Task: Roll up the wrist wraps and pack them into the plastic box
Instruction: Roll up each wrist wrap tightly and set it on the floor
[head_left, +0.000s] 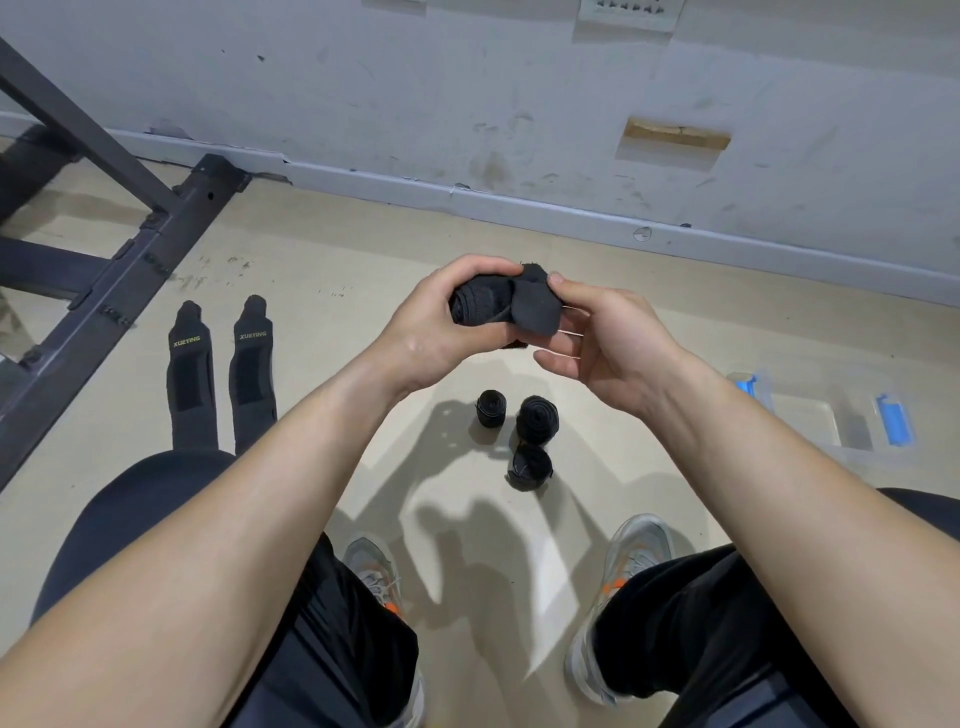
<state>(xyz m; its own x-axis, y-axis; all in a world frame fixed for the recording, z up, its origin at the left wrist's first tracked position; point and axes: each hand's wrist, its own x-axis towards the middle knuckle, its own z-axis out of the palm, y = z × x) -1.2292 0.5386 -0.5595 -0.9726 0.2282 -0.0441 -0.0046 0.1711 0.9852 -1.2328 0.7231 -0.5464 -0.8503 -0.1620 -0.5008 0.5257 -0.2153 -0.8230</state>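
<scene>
Black wrist wrap (480, 306), mostly rolled, sits in your left hand (436, 332), fingers curled round it; your right hand (608, 343) pinches its loose end. Three rolled wraps (536, 420) stand on the floor (363, 249) below, the plastic box (810, 423) to their right.

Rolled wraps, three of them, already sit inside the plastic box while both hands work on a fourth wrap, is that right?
Not quite. The head view shows the three rolled wraps standing on the floor, apart from the plastic box, not inside it. The left hand and right hand do work on a fourth wrap.
</scene>
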